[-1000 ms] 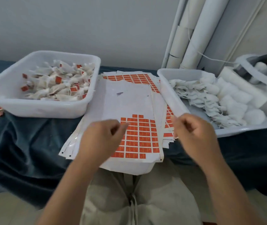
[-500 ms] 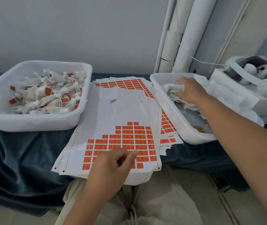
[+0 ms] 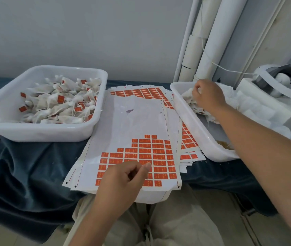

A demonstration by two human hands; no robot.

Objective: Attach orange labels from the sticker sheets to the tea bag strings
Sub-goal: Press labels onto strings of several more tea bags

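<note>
Head view: the left hand [image 3: 123,181] sits over the orange labels [image 3: 157,157] at the near edge of the top sticker sheet [image 3: 132,121], fingers curled toward the thumb. Whether they pinch a label cannot be told. Right of the sheet, the right hand [image 3: 210,96] grips unlabelled tea bags [image 3: 188,95] in a white tray [image 3: 193,128]. Left of the sheet, a second tray [image 3: 52,134] holds labelled bags [image 3: 61,105].

labels [image 3: 147,153] orange | sheets [image 3: 136,119] white | trays [image 3: 52,132] white | cloth [image 3: 26,167] dark blue
</note>
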